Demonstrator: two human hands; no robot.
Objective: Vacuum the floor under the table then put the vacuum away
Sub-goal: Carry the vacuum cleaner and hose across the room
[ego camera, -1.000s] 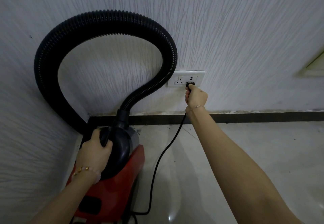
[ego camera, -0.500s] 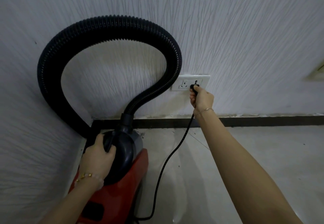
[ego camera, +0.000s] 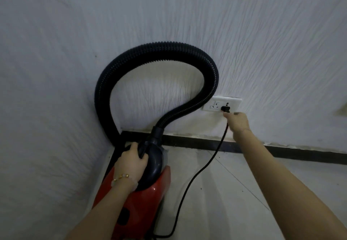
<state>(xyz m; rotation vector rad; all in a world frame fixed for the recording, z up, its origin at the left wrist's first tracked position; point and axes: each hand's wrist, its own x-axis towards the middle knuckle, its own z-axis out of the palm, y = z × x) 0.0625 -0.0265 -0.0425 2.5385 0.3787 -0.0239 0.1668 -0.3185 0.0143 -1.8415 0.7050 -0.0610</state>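
Down in the floor's corner, the left hand [ego camera: 131, 161] is wrapped around the dark handle of the red vacuum [ego camera: 142, 198], whose black hose [ego camera: 155, 51] loops up the wall. The right hand [ego camera: 237, 121] is just under the plug [ego camera: 225, 108] in the wall socket [ego camera: 222, 104], fingers curled; whether it grips the cord [ego camera: 197, 175] cannot be told.

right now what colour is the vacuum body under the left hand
Red lower shell with a dark, nearly black rounded top, seen in the head view.
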